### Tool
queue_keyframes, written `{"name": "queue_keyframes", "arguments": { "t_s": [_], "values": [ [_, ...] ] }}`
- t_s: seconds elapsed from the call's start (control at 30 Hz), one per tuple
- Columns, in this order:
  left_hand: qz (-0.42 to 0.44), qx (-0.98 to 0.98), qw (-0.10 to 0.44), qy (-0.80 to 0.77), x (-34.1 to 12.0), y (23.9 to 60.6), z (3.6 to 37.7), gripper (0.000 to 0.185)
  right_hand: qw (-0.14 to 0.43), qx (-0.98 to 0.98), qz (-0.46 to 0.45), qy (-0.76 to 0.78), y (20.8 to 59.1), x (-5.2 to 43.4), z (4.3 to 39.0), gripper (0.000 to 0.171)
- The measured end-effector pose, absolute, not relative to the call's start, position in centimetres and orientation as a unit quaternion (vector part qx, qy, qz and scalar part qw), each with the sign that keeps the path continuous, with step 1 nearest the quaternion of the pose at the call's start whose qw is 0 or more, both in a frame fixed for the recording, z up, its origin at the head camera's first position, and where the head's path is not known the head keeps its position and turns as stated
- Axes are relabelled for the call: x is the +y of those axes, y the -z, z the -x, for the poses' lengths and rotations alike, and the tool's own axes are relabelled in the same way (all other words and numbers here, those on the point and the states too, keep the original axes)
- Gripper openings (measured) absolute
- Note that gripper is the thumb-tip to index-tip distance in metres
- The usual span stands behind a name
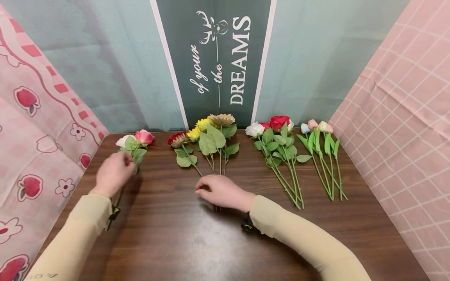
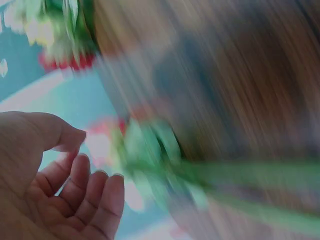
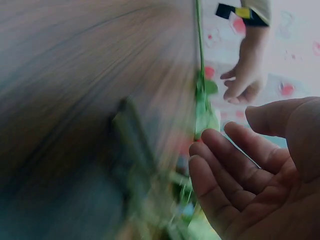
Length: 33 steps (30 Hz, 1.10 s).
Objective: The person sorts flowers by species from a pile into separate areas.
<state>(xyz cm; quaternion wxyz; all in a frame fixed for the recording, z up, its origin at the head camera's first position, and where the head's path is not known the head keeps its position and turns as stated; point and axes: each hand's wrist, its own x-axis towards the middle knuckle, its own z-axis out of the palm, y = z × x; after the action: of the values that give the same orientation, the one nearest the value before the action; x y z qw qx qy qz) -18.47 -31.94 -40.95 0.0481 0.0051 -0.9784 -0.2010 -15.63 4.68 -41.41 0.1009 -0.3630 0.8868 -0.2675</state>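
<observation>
My left hand (image 1: 114,173) hovers over the stems of a pink rose (image 1: 144,137) and a white rose (image 1: 125,141) at the table's left. Its fingers (image 2: 107,200) curl loosely in the left wrist view, with nothing pinched between them and the thumb. At the middle, my right hand (image 1: 225,191) is above the stems of a bunch with a dark red flower (image 1: 178,139), yellow flowers (image 1: 204,124) and a tan flower (image 1: 221,120). Loosely bent fingers (image 3: 235,170) hold nothing in the right wrist view. Blur softens the flowers in both wrist views.
Right of the middle lie red roses (image 1: 280,122) and white roses (image 1: 254,129) with long green stems. Pale tulips (image 1: 322,126) lie farther right. A printed curtain (image 1: 299,58) stands behind the brown wooden table (image 1: 168,242); pink cloths (image 1: 397,128) hang at both sides.
</observation>
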Motion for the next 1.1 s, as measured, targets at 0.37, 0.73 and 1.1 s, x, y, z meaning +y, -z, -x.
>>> {"name": "queue_keyframes", "arguments": {
  "t_s": [0.37,0.73,1.1],
  "values": [
    [-0.030,-0.966,-0.117,0.228,-38.6,41.4,17.0,0.030,0.056,0.875,0.477,0.056,41.2,-4.6,14.8,0.048],
    [-0.029,-0.959,-0.119,0.256,-37.9,42.5,17.0,0.020,0.077,0.876,0.473,0.050,41.3,-6.1,14.9,0.043],
    [0.000,-0.978,-0.072,0.195,-37.9,41.4,16.2,0.021,0.089,0.883,0.451,0.093,41.9,-3.1,15.4,0.036]
  ]
}}
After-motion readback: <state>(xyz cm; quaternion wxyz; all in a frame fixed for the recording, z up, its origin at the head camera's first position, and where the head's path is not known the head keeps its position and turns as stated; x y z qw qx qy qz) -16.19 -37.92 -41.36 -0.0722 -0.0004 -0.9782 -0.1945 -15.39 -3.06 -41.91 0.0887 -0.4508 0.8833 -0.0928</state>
